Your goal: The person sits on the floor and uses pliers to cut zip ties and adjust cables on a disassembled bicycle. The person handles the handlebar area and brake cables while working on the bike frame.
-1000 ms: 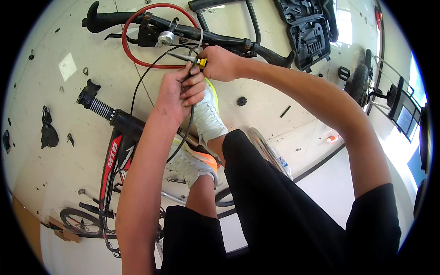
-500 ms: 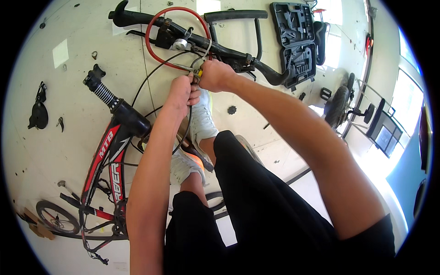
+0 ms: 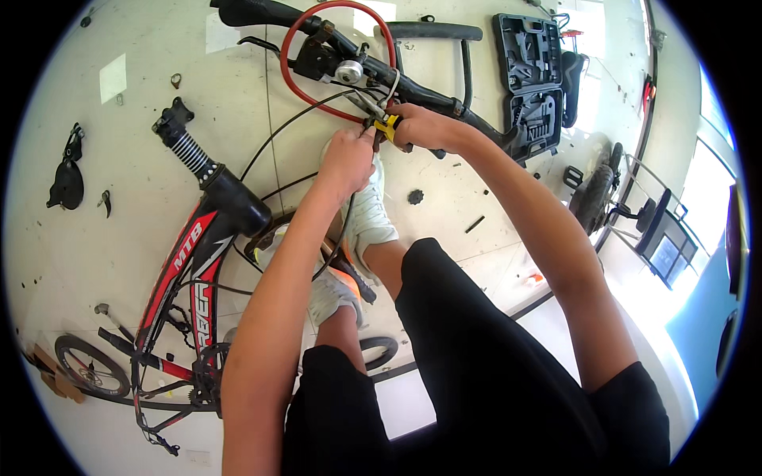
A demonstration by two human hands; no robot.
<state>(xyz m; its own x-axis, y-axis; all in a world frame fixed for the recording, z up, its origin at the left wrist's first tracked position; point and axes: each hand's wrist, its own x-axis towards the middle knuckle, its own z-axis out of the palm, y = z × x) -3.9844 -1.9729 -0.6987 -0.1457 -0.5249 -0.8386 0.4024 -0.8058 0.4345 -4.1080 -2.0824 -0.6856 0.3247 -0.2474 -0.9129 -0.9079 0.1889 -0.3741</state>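
My right hand (image 3: 423,127) is closed around a hand tool with a yellow-and-black handle (image 3: 389,127). Its silver metal end reaches up beside the handlebar; its exact kind is partly hidden. Close against it, my left hand (image 3: 348,165) is closed with fingers pinched, and a black cable (image 3: 347,218) hangs from under it. What the left fingertips press on is hard to make out. Just beyond my hands lies the black handlebar (image 3: 410,89), with a silver bell (image 3: 349,72), a brake lever (image 3: 262,42) and a looped red cable (image 3: 287,70).
A black-and-red bike frame (image 3: 178,274) lies at left. An open tool case (image 3: 528,87) sits at the far right, near a black tube-shaped part (image 3: 432,30). Small parts, such as a black crank-like piece (image 3: 66,184) and a round knob (image 3: 415,197), lie about the floor.
The yellow-handled tool shows more now, and its silver end has swung from pointing left to pointing up and away. The whole view has shifted slightly.
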